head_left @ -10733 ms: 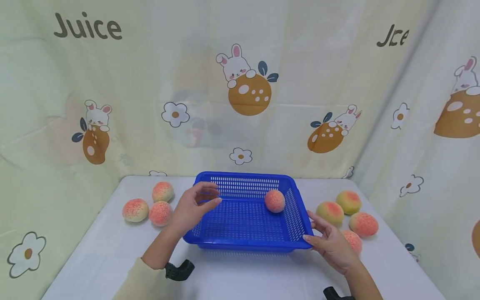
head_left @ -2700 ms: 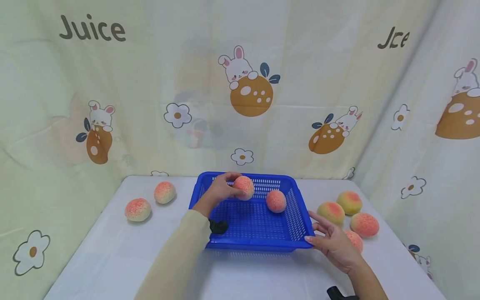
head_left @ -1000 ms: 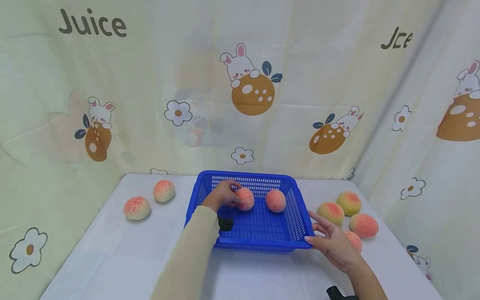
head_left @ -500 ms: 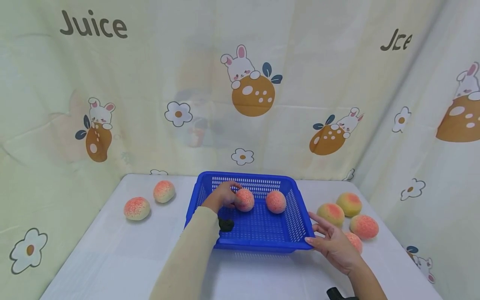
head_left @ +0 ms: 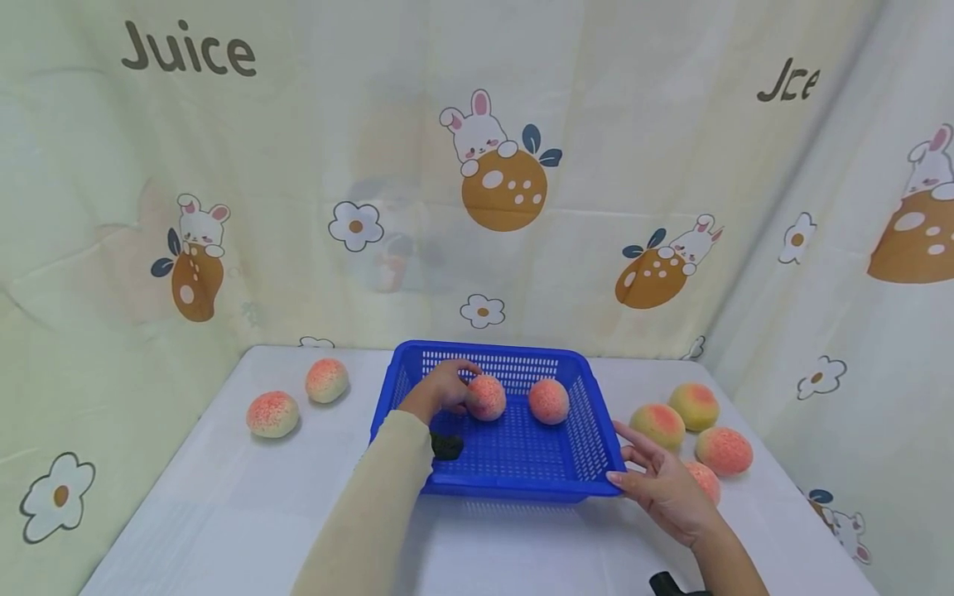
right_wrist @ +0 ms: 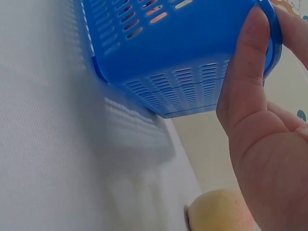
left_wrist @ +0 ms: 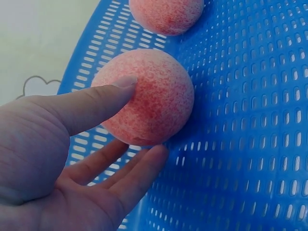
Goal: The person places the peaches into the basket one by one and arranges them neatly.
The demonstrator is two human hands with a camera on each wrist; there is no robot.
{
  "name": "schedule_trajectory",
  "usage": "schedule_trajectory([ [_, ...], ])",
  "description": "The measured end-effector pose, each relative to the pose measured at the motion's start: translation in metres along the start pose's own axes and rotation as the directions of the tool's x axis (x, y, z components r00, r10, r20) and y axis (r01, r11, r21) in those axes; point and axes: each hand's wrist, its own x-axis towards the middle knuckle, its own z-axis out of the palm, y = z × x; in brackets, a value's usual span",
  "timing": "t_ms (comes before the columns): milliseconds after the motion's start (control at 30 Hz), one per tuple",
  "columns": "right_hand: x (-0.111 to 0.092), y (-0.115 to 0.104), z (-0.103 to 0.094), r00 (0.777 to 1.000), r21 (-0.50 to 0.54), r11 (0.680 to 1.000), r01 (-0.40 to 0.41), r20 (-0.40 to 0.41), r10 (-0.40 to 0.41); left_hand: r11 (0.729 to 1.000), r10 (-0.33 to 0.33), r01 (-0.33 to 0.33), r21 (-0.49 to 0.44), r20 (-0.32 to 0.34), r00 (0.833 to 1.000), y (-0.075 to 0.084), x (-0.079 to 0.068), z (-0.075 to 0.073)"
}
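Observation:
A blue plastic basket (head_left: 514, 487) with slotted walls stands mid-table. Inside it, toward the back left, my left hand (head_left: 441, 389) holds a pink speckled peach (head_left: 489, 401). The left wrist view shows the thumb lying on that peach (left_wrist: 159, 103) and fingers curling beneath it. A second peach (head_left: 548, 401) sits to its right in the basket, slightly apart. My right hand (head_left: 666, 490) pinches the basket's right rim near the front corner; in the right wrist view its thumb and fingers are on the rim (right_wrist: 275, 33).
Two peaches, one nearer (head_left: 272, 415) and one farther back (head_left: 326, 381), lie left of the basket. To its right are several more, including a yellowish peach (head_left: 694, 406) and a pink one (head_left: 725, 451). A printed curtain (head_left: 402, 273) hangs behind the white table (head_left: 224, 513).
One peach from the left group is now in the basket, carried there by my left hand and lowered from above its floor. Over the last second almost nothing moves; the right hand stays at the rim.

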Motion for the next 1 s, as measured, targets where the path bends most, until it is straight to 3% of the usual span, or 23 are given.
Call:
schedule_trajectory([
  [400,0.0,-0.001,0.001,1.0,0.018,1.0,0.001,0.005,-0.001,0.993,0.094,-0.096,0.073,0.034,0.995,0.003,-0.015,-0.008],
  [1000,0.0,0.0,0.0,1.0,0.035,0.999,-0.006,0.019,0.005,0.977,0.189,-0.194,0.085,0.069,0.98,0.001,-0.034,-0.029],
])
